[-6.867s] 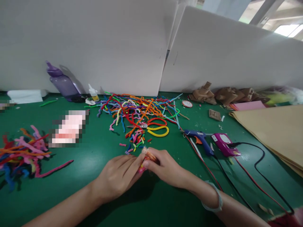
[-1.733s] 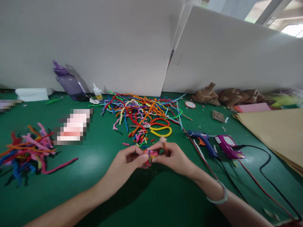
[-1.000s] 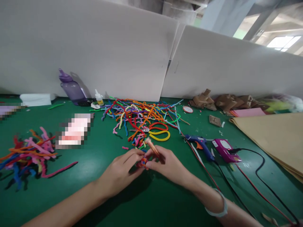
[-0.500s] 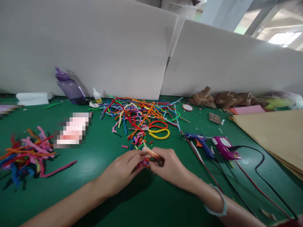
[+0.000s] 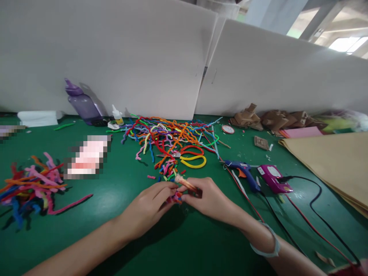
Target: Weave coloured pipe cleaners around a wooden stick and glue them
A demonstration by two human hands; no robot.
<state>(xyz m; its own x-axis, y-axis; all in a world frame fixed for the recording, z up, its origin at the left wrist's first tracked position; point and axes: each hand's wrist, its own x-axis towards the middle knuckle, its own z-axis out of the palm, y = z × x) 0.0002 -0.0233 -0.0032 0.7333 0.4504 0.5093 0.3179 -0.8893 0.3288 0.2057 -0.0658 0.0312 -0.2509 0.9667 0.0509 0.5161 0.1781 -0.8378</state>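
My left hand (image 5: 148, 203) has its fingers closed on a small bundle of pipe cleaner pieces (image 5: 176, 197), pink, blue and orange; part of it is hidden by the fingers. Across from it, my right hand (image 5: 207, 197) pinches at the same bundle with thumb and fingertip. A short brownish-orange stick with a pale, frayed-looking end (image 5: 188, 184) also lies in my right hand, pointing up and left; its kind is unclear. Just beyond the hands are cut pipe cleaner bits (image 5: 168, 168) and scissors (image 5: 193, 158) with red and yellow handles.
A tangle of long pipe cleaners (image 5: 172, 134) lies at the back, another pile (image 5: 34, 180) at left. To the right are a blue glue gun (image 5: 243, 170), a purple device (image 5: 274, 179) with cables and brown paper (image 5: 327, 165). A purple bottle (image 5: 83, 105) leans on the white partition (image 5: 129, 57).
My right hand has turned slightly, and its stick shows more of its length. Both hands stay together at the small bundle. The view has shifted a little.
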